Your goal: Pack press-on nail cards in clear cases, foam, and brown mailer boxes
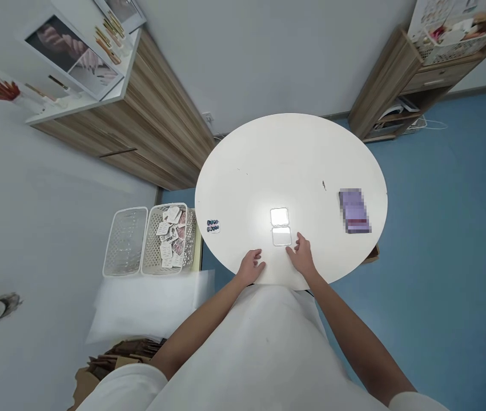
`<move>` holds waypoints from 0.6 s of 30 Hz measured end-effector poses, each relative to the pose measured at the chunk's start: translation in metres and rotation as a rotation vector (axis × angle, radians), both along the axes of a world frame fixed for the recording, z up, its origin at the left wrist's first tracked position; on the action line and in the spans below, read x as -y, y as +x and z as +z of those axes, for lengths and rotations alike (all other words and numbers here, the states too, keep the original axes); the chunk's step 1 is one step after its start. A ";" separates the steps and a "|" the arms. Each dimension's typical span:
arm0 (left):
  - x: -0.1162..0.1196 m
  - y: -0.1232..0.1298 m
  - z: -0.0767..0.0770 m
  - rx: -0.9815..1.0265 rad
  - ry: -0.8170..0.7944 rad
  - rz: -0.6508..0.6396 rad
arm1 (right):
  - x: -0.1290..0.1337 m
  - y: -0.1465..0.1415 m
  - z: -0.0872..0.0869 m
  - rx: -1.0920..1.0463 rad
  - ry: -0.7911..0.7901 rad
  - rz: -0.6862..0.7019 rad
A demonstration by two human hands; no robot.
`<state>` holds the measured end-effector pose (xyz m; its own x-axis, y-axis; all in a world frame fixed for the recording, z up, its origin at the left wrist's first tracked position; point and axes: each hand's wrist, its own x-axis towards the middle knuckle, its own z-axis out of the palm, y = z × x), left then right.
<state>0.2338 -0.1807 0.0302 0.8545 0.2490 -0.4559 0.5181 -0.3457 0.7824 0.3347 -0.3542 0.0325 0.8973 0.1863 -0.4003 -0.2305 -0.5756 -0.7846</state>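
Note:
On the white oval table (260, 160) lies a small clear case (281, 236), opened flat into two square halves with bright reflections on them. My right hand (301, 256) is at the case's lower right corner, its thumb close to the edge; I cannot tell if it touches. Its fingers are apart and hold nothing. My left hand (251, 267) rests near the front edge, left of the case, fingers bent but apart, with nothing in it. Farther left is a small card of dark, shiny nail-like pieces (213, 226).
A blurred purple box (355, 208) is on the table's right side, with a small dark object (324, 185) nearby. Left of the table stand a white basket of cards (152, 245) and another white basket (114, 245). Wooden cabinets (169, 108) stand behind.

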 end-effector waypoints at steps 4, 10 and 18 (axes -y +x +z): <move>-0.056 -0.018 -0.001 0.025 0.194 -0.036 | -0.036 -0.010 0.022 0.146 -0.053 0.041; -0.131 -0.023 0.005 0.113 0.379 0.059 | -0.132 -0.021 0.026 0.102 -0.090 0.544; -0.192 0.015 0.015 0.059 0.472 0.038 | -0.223 -0.005 0.003 0.105 -0.238 0.594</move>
<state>0.2493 0.0116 0.0448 0.8616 0.4493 -0.2363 0.4970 -0.6519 0.5727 0.3294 -0.1311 0.0351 0.7055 0.5799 -0.4074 0.2514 -0.7422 -0.6212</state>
